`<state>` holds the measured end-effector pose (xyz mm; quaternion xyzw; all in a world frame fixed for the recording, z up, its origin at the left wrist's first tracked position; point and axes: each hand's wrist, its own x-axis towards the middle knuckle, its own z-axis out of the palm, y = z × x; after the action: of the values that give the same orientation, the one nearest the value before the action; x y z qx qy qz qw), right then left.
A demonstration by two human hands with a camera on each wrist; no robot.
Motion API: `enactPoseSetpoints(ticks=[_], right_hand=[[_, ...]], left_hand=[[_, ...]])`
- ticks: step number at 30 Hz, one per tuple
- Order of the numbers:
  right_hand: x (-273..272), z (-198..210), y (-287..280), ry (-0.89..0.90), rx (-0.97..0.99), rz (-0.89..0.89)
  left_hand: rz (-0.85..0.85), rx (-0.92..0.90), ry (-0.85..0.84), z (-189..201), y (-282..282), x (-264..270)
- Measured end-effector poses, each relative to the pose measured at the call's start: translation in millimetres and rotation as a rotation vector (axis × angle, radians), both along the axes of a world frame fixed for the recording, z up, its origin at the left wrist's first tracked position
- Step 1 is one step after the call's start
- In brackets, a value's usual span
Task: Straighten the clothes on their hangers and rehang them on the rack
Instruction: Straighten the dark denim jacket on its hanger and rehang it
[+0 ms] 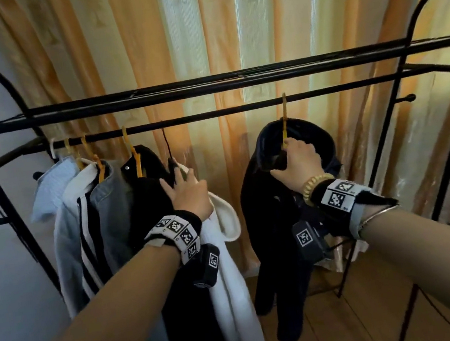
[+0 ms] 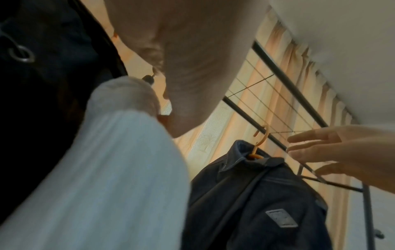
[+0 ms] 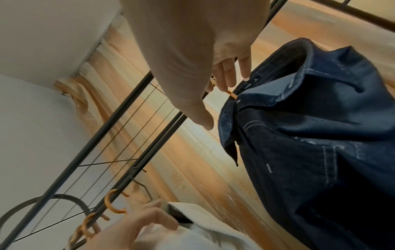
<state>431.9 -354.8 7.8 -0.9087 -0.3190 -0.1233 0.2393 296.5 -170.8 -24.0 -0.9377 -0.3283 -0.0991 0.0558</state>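
Rack: We have a black metal frame with one hanging rail across it; every garment we see hangs from that rail.
Curtain: Orange and cream folds hang behind the rack.
Denim jacket: It hangs alone on the right part of the rail, well apart from the others, collar bunched and sleeves drooping.
White garment: It hangs at the right end of the crowded left group, beside a black coat.
Right hand: Our grip sits at the jacket's collar, fingers near the neck of the orange hanger; we cannot tell whether they close on anything.
Left hand: Fingers are spread and fairly straight, resting on the shoulder of the white garment by its black hanger; it holds nothing.
Step in hand: We judge we are settling the jacket on its hanger.
Doing it well: We should steady the hanger's neck, draw the collar up evenly on both sides, keep the hook seated on the rail, then smooth the shoulders downward.
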Motion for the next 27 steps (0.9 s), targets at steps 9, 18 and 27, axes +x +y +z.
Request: enactPoseSetpoints(ticks=[9,18,27], right_hand=[[53.7,-14.8,0.4,0.455,-0.069,0.037],[71.1,-34.5,-3.2,0.44,0.298,0.14],[52.7,-16.6,-28.0,0.255,0.263,0.282]], left_hand=[[-0.013,-0.019,-0.024,-24.3,-1.4,9.0],[-0.031,-0.052,0.028,-28.4,6.6,2.2],[-0.037,-0.03,0.086,-30.8,-0.9,-2.0]])
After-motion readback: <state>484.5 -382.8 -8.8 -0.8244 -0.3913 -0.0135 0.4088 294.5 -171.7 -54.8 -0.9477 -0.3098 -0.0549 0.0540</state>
